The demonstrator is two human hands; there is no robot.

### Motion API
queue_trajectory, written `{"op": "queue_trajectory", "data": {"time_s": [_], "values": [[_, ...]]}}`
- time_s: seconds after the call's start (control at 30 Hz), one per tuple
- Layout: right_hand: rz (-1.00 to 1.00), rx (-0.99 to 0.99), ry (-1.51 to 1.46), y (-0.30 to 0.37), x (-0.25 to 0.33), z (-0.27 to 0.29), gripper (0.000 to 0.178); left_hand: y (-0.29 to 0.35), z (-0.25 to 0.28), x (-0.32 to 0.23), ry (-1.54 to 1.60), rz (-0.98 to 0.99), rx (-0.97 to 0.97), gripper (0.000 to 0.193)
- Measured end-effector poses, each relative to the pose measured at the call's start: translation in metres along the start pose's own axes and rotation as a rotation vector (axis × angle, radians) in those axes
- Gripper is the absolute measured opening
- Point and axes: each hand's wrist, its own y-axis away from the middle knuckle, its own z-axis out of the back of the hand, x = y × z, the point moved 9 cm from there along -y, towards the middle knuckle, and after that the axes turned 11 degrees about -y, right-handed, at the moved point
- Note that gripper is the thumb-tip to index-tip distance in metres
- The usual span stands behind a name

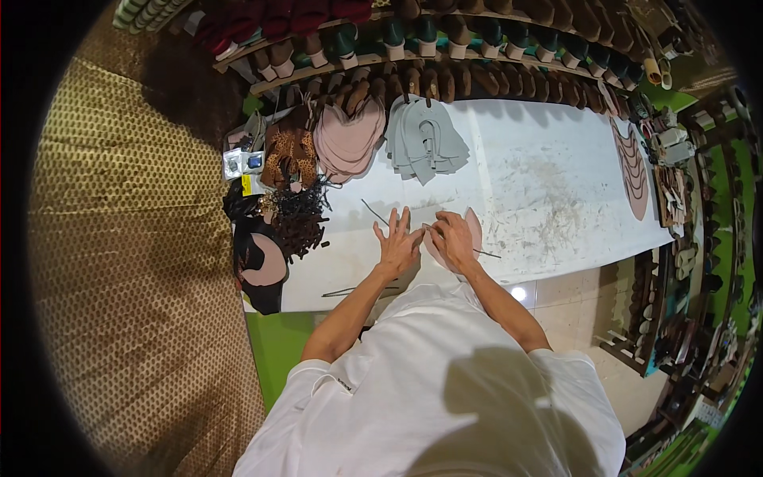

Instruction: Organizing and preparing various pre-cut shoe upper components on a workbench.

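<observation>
My left hand and my right hand meet over the near edge of the white-covered table, fingertips almost touching. On the left, thumb and index finger are pinched while the other fingers spread apart. My right fingers are bent inward in a pinch. What lies between the fingertips is too small to tell. Partly under my right hand is a pale pink flat piece, cut to a rounded shape. One thin dark strip runs toward my left hand; another dark strip end sticks out beside my right hand.
Pink sole-shaped pieces, grey cut pieces and leopard-print pieces lie along the back left. Small dark brown parts are heaped nearer. Shoe racks line the far side. Thin dark strips rest by the front edge.
</observation>
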Motion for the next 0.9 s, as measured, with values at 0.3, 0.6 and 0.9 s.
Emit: {"op": "queue_trajectory", "data": {"time_s": [0.3, 0.6, 0.9], "values": [[0.022, 0.009, 0.063, -0.011, -0.005, -0.012, 0.016, 0.001, -0.009, 0.004, -0.043, -0.014, 0.024, 0.056], [0.020, 0.030, 0.102, -0.014, -0.007, -0.015, 0.015, -0.001, -0.009, 0.005, -0.027, -0.024, 0.034, 0.057], [-0.011, 0.067, 0.112, -0.014, -0.012, -0.015, 0.020, -0.003, 0.009, -0.008, -0.112, -0.065, -0.036, 0.062]]}}
